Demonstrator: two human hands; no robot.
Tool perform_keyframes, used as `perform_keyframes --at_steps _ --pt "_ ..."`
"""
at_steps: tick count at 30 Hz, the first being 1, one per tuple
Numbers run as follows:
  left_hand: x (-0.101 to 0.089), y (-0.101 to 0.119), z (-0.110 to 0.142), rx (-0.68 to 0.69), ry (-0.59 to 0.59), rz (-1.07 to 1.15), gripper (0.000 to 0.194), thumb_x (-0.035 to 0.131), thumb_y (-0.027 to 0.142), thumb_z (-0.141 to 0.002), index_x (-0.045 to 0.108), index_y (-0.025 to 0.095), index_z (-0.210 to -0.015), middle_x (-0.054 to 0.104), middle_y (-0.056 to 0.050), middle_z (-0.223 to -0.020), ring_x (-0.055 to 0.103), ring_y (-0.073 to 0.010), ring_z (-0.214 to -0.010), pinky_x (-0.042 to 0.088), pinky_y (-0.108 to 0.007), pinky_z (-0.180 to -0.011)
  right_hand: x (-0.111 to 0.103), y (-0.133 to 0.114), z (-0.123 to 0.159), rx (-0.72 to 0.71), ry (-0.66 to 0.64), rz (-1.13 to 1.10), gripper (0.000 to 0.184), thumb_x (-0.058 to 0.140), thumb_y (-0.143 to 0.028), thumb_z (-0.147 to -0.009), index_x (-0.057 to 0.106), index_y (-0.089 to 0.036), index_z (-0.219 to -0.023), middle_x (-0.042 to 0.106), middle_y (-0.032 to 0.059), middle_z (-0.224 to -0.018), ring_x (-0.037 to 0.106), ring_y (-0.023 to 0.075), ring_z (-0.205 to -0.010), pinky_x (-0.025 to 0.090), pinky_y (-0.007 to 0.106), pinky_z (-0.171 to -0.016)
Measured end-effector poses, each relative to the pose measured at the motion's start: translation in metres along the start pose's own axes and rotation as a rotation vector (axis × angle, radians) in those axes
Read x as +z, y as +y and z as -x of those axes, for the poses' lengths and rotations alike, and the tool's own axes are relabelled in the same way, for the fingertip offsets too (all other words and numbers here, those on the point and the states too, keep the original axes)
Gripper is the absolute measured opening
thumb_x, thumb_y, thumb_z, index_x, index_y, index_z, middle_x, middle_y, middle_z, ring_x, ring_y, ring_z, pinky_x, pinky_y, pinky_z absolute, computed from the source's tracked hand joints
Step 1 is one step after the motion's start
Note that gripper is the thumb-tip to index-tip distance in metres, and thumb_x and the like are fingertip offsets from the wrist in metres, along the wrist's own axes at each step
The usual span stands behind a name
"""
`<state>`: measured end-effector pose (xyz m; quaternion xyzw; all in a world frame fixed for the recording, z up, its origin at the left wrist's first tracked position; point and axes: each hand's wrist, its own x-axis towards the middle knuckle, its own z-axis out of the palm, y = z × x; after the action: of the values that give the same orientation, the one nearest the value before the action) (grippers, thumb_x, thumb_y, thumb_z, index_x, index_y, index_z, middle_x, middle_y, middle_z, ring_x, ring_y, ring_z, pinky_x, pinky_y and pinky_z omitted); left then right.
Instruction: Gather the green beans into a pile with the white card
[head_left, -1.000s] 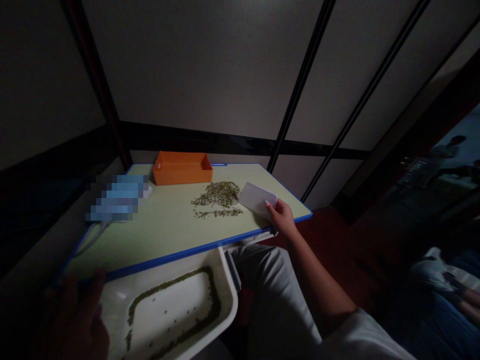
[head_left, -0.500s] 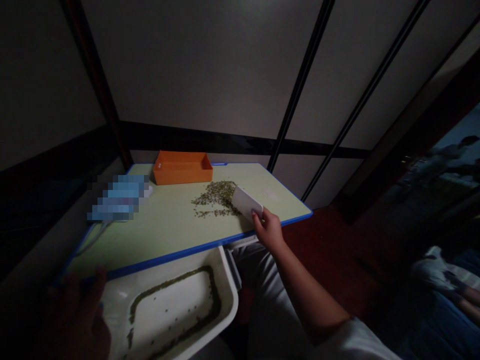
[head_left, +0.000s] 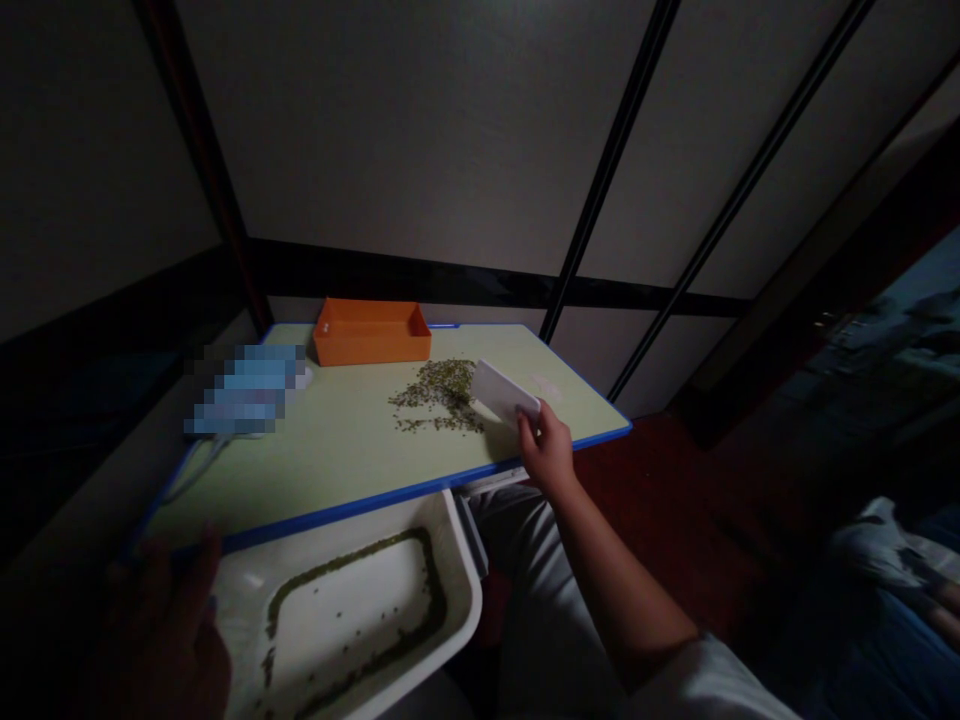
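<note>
My right hand is closed on the near end of a white flat scraper, which is tilted over the table's right half. Its far edge is beside a loose patch of small green-brown grains, spread thinly on the pale table top. Below the table's near edge sits a white plastic tub, with more grains lining the edges of its floor. In deep shadow at the lower left, my left hand is by the tub's left side, its fingers stretched and apart; whether it touches the tub is unclear.
An orange open box stands at the back left of the table. Left of it lies a blurred-out blue item with a pale cord. The table has a raised blue edge. Wall panels rise behind. Part of another person shows at far right.
My right hand has lifted the scraper slightly and drawn it right, off the edge of the grains. The whole view has shifted a little; my left hand looks much the same.
</note>
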<state>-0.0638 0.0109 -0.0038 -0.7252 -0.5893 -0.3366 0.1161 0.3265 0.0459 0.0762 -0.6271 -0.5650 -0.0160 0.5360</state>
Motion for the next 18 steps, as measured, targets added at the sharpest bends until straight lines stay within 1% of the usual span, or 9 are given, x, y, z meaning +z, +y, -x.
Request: perform_keyframes --at_steps 2,4,6,8,11,13,15,18 --pt "-0.001 0.003 0.0 0.018 0.019 0.018 0.065 0.037 0.024 -0.086 0.031 0.017 -0.151 0.036 -0.025 -0.151 0.023 -0.0499 -0.147 0.033 -0.071 -0.112 -0.002 0.001 -0.003 0.025 0.061 -0.083 0.021 0.05 -0.038 -0.089 0.06 -0.02 -0.095 0.067 0.0051 -0.077 0.061 0.0198 -0.069 0.046 0.027 -0.062" --pt "-0.005 0.008 -0.002 0.007 0.003 0.007 0.059 0.035 0.025 -0.087 0.041 0.01 -0.145 0.039 -0.029 -0.148 0.025 -0.0514 -0.145 0.034 -0.071 -0.111 0.0 -0.002 -0.004 0.031 0.089 -0.173 0.02 0.051 -0.039 -0.089 0.057 -0.021 -0.094 0.066 0.0049 -0.079 0.061 0.0195 -0.074 0.047 0.027 -0.065" --pt "-0.009 0.012 -0.004 -0.01 -0.018 -0.024 0.055 0.034 0.026 -0.088 0.049 0.003 -0.136 0.042 -0.032 -0.144 0.027 -0.0522 -0.144 0.034 -0.07 -0.111 0.006 -0.009 -0.001 0.031 0.074 -0.239 0.019 0.051 -0.039 -0.089 0.055 -0.021 -0.093 0.064 0.004 -0.08 0.06 0.0187 -0.075 0.047 0.027 -0.067" --pt "-0.013 0.014 -0.005 -0.003 -0.026 -0.047 0.053 0.034 0.026 -0.089 0.053 0.0 -0.131 0.043 -0.032 -0.142 0.027 -0.0519 -0.144 0.034 -0.069 -0.112 0.017 -0.017 0.005 0.029 0.036 -0.274 0.018 0.051 -0.039 -0.09 0.054 -0.021 -0.092 0.064 0.003 -0.08 0.059 0.0177 -0.073 0.047 0.026 -0.067" --pt "-0.014 0.014 -0.005 -0.001 -0.03 -0.065 0.051 0.034 0.025 -0.089 0.052 0.002 -0.131 0.044 -0.031 -0.143 0.029 -0.0496 -0.144 0.036 -0.067 -0.112 0.03 -0.026 0.015 0.035 -0.005 -0.284 0.017 0.051 -0.038 -0.09 0.054 -0.022 -0.09 0.062 0.001 -0.076 0.057 0.0168 -0.069 0.045 0.026 -0.064" --pt "-0.013 0.013 -0.003 -0.015 -0.042 -0.071 0.052 0.034 0.024 -0.089 0.05 0.004 -0.134 0.043 -0.029 -0.143 0.029 -0.0484 -0.145 0.036 -0.066 -0.112 0.034 -0.025 0.019 0.056 0.003 -0.261 0.017 0.051 -0.039 -0.09 0.053 -0.022 -0.089 0.06 0.0 -0.072 0.056 0.0169 -0.068 0.045 0.026 -0.064" --pt "-0.011 0.013 -0.003 -0.035 -0.05 -0.062 0.053 0.034 0.023 -0.088 0.047 0.008 -0.138 0.043 -0.027 -0.144 0.028 -0.0471 -0.146 0.036 -0.065 -0.113 0.031 -0.021 0.019 0.083 0.053 -0.223 0.018 0.051 -0.04 -0.09 0.052 -0.023 -0.088 0.059 -0.0001 -0.07 0.056 0.0176 -0.068 0.045 0.027 -0.064" --pt "-0.009 0.014 -0.003 -0.07 -0.05 -0.031 0.055 0.034 0.023 -0.088 0.045 0.012 -0.14 0.043 -0.024 -0.145 0.028 -0.0452 -0.147 0.036 -0.064 -0.113 0.019 -0.009 0.017 0.103 0.167 -0.16 0.02 0.051 -0.043 -0.09 0.052 -0.023 -0.087 0.06 0.0021 -0.071 0.058 0.0197 -0.071 0.046 0.029 -0.065"
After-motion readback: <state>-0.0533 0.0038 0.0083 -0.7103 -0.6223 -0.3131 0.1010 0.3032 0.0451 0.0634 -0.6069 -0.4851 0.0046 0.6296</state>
